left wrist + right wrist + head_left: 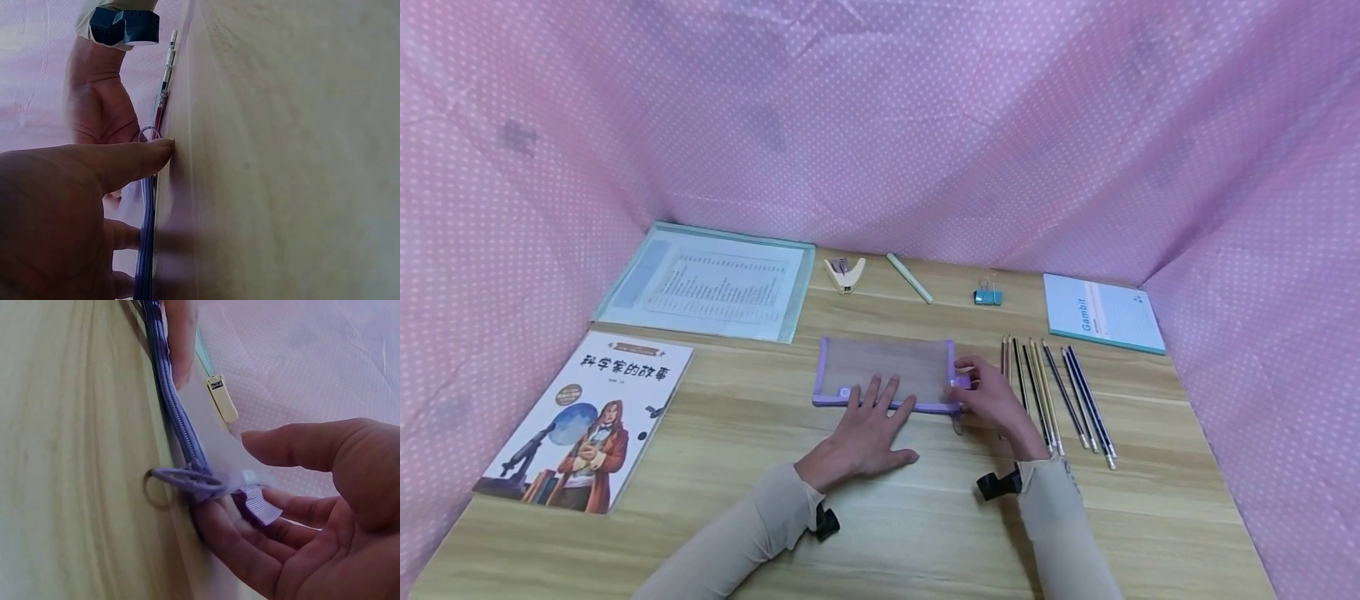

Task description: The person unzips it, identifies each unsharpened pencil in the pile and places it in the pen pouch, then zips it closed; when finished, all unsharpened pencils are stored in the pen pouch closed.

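A mesh zip pouch [891, 362] with a purple border lies flat on the wooden table. My left hand [868, 437] rests on its near edge, fingers spread across the mesh and thumb out over the table. At the pouch's right end is my right hand [992, 400], its fingers touching the corner beside the purple fabric tab [257, 506]. The right thumb [290, 445] stands apart from those fingers. A looped zipper pull [187, 478] hangs from the near right corner, next to the fingers. Along the near side, the zipper [175, 412] looks closed.
Several pencils [1048, 392] lie just right of my right hand. Behind the pouch are a stapler [846, 275], a pale green pen [910, 277] and a teal binder clip [988, 294]. A document folder [715, 283] and book [587, 417] lie left; a notebook [1105, 312] lies back right.
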`<state>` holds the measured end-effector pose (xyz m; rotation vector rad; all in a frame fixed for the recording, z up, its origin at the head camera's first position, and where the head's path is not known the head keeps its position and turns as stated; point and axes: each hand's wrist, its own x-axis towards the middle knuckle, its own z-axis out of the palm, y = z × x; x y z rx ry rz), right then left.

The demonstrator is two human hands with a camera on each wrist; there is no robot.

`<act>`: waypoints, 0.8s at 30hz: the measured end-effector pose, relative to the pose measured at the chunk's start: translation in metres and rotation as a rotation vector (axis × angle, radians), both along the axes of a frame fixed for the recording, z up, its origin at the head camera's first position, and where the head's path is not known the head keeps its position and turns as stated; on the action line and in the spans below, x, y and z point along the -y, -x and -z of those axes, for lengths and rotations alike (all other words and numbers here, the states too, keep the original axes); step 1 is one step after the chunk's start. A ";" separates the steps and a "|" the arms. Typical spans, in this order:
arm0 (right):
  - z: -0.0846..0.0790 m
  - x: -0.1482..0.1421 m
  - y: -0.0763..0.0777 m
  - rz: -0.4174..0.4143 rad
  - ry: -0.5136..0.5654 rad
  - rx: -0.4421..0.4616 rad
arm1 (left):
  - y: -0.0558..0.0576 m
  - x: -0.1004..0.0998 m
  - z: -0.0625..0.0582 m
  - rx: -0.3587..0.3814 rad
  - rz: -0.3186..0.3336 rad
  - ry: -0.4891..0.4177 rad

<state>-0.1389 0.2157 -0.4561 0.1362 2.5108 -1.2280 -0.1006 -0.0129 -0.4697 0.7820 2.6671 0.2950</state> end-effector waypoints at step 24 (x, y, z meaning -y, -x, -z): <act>0.013 -0.005 0.003 0.053 0.262 0.010 | -0.005 -0.007 -0.009 -0.110 -0.028 -0.082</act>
